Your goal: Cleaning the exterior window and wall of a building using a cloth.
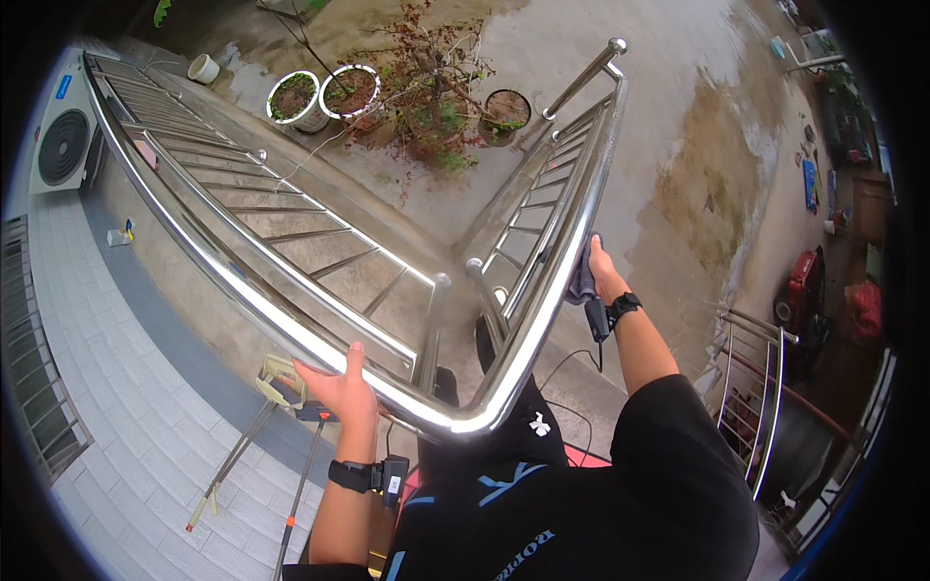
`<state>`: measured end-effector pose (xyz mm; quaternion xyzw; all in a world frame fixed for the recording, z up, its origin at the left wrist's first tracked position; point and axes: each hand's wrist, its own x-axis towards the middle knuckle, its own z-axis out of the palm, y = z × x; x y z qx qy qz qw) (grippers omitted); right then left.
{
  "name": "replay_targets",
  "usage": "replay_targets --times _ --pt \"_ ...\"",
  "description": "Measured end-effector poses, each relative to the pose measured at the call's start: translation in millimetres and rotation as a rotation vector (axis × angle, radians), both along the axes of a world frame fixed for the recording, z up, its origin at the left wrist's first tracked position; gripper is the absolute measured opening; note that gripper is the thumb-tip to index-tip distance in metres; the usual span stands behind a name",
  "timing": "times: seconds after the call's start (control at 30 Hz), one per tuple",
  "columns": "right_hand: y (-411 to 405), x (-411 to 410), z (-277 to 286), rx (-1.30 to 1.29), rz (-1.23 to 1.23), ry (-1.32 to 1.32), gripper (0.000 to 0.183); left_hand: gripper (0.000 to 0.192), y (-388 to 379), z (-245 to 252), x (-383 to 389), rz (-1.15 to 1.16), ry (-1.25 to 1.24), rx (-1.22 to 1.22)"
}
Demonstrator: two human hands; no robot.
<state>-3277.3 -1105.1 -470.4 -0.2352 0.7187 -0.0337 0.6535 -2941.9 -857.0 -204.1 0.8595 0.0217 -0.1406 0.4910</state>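
A shiny stainless steel handrail (pixel 454 415) bends in a corner close to my body, with one arm running to the upper left and one to the upper right. My left hand (pixel 343 383) is on the left arm's near part, thumb up against the top rail, its other fingers partly hidden behind the rail. At the right arm's outer side, my right hand (pixel 601 267) holds a grey cloth (pixel 582 279) against the rail; its fingertips are hidden. Both wrists wear black straps with small devices.
Potted plants (pixel 350 92) stand on the concrete beyond the rails. At left are an air conditioner's outdoor unit (pixel 64 145), a long-handled dustpan (pixel 282 381) and another long handle (pixel 301 483). A smaller metal railing (pixel 771 407) and a red machine (pixel 801 282) are at right.
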Motion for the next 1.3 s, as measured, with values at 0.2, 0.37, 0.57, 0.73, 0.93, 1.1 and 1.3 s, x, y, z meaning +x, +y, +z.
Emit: replay_targets --times 0.2,0.37,0.57,0.73,0.93,1.1,1.3 --pt "235.9 6.0 193.5 -0.233 0.304 -0.168 0.056 0.094 92.1 7.0 -2.3 -0.018 -0.062 0.115" --pt "370.5 41.5 347.4 -0.551 0.412 -0.285 0.042 0.079 187.3 89.7 -9.5 -0.183 0.269 -0.231" --pt "459.8 93.4 398.0 -0.872 0.701 -0.192 0.052 0.056 473.4 61.5 -7.4 -0.365 0.844 -0.195" --pt "521.3 115.3 443.9 -0.96 0.669 -0.182 0.053 0.042 819.0 75.4 -11.1 0.499 0.692 -0.506" --pt "581.7 147.8 477.8 -1.151 1.282 0.253 0.057 0.018 1107.5 108.1 -142.6 1.383 0.483 0.027" --pt "573.3 242.1 470.0 -1.116 1.16 0.276 0.058 0.029 1096.8 67.9 -260.3 1.045 0.702 -0.043" --pt "559.2 415.4 412.0 -0.759 0.88 0.105 0.067 0.034 1020.1 41.7 -236.6 -0.83 0.358 0.322"
